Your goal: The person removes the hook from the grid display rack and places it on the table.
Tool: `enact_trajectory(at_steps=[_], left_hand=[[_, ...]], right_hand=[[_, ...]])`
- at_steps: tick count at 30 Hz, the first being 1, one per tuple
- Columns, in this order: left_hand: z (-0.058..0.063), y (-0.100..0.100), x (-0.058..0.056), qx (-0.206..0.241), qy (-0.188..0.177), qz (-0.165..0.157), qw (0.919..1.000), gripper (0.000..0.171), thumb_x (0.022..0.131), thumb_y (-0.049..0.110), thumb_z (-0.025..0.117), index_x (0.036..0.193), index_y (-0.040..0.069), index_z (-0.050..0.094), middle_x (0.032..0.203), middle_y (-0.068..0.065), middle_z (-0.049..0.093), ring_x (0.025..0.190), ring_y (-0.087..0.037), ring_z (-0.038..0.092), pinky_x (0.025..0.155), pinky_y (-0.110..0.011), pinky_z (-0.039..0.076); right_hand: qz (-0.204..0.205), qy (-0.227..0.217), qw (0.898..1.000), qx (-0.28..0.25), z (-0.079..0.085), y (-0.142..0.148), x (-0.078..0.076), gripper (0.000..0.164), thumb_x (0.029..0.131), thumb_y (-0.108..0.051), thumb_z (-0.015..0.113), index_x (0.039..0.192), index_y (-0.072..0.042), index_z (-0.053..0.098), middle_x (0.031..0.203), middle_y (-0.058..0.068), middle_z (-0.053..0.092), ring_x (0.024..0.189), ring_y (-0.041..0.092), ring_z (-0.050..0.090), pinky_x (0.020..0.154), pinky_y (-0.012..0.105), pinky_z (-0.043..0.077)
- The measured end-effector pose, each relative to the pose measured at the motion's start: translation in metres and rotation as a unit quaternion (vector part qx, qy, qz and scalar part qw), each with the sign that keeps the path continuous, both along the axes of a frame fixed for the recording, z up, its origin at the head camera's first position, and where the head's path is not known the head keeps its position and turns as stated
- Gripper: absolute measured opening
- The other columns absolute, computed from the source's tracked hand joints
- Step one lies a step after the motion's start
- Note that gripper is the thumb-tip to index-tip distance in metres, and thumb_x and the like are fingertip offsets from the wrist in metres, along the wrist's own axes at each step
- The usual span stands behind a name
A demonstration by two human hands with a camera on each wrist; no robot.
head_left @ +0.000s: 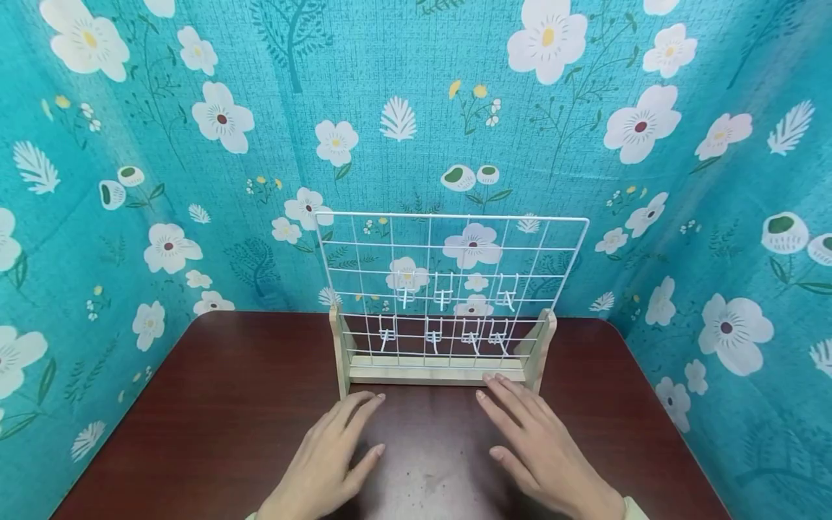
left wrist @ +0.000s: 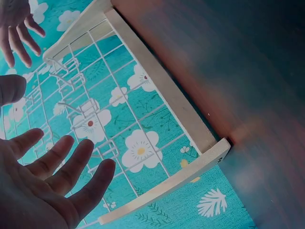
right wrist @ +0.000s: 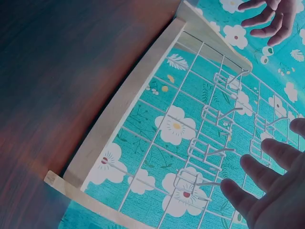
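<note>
The rack [head_left: 429, 274] is stood near the far edge of the tabletop [head_left: 260, 404], between its two far corners. Seven hooks [head_left: 443, 297] are hung on its grid in two rows. In front, the left hand [head_left: 328, 451] and right hand [head_left: 542, 448] are held apart, fingers spread, nothing gripped; whether the base [head_left: 437, 371] is touched cannot be told. Any grip would probably be best taken evenly on the wooden sides [head_left: 339, 354], the hooks being left unknocked.
</note>
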State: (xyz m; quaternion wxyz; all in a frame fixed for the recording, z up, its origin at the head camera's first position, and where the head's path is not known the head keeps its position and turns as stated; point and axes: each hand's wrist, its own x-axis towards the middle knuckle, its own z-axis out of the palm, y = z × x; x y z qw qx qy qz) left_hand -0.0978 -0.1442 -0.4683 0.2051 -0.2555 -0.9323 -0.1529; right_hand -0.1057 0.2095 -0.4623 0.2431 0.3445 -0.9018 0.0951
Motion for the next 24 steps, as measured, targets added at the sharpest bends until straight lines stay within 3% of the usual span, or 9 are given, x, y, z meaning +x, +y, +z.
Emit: enact_trajectory(at_steps=[7,14,19,24], left_hand=[[0.0,-0.001,-0.003,0.032,0.0,0.013,0.9994,0.068,0.089,0.036,0.081,0.149,0.022,0.054,0.136,0.005,0.063,0.117,-0.012,0.066,0.09,-0.036,0.061],[-0.001,-0.002,-0.009,0.084,0.042,0.003,0.9956,0.065,0.086,0.026,0.083,0.145,0.017,0.058,0.134,0.001,0.068,0.12,-0.016,0.068,0.09,-0.04,0.061],[-0.002,-0.003,-0.015,0.134,0.057,-0.006,0.9893,0.058,0.084,0.016,0.082,0.139,0.012,0.062,0.126,0.002,0.071,0.114,-0.018,0.072,0.089,-0.039,0.061],[-0.003,-0.002,-0.018,0.153,0.06,-0.005,0.9864,0.053,0.085,0.014,0.081,0.135,0.01,0.063,0.117,0.003,0.073,0.104,-0.019,0.074,0.084,-0.038,0.06]], right_hand=[[-0.008,-0.004,0.999,-0.04,0.002,-0.003,-0.004,0.068,0.098,-0.037,0.066,0.16,-0.021,0.043,0.165,0.006,0.044,0.149,0.023,0.043,0.131,0.019,0.004],[-0.012,0.018,0.996,-0.088,0.004,-0.006,-0.008,0.062,0.103,-0.04,0.06,0.159,-0.019,0.045,0.161,0.005,0.05,0.14,0.022,0.054,0.126,0.015,0.013],[-0.021,0.023,0.992,-0.119,0.007,-0.009,-0.011,0.062,0.101,-0.038,0.065,0.157,-0.02,0.047,0.156,0.005,0.056,0.135,0.021,0.058,0.123,0.017,0.024],[-0.03,0.019,0.99,-0.139,0.01,-0.011,-0.015,0.065,0.093,-0.028,0.075,0.153,-0.018,0.053,0.148,0.005,0.063,0.129,0.022,0.063,0.115,0.025,0.042]])
